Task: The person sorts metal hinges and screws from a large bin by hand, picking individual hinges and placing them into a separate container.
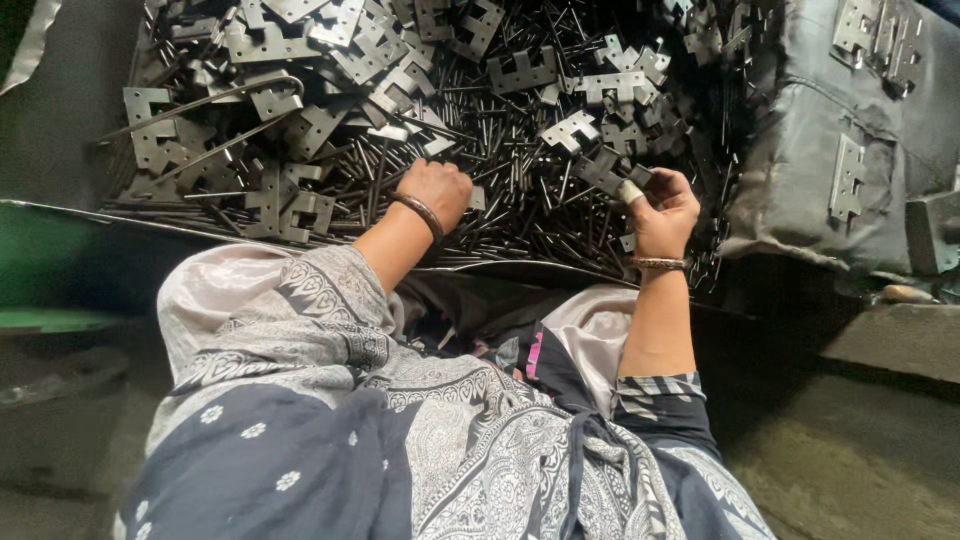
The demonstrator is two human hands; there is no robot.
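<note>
The left hand (436, 190) reaches forward, wrist bent down, fingers curled into the pins (520, 190), gathering some; exactly what it grips is hidden under the knuckles. A bangle (418, 212) circles that wrist. The right hand (662, 208) is raised, palm turned inward, pinching a hinge leaf (606, 172) between a taped thumb and the fingers, just above the pile's near right edge.

The pile of pins and hinge leaves (300, 50) fills the far half of the scene, thickest at far left. Its near edge is a thin sheet rim (130, 212), close to the person's lap. To the right a grey sack (830, 120) crowds the heap, with a few leaves lying on it. Below it lies a dim concrete floor (850, 470).
</note>
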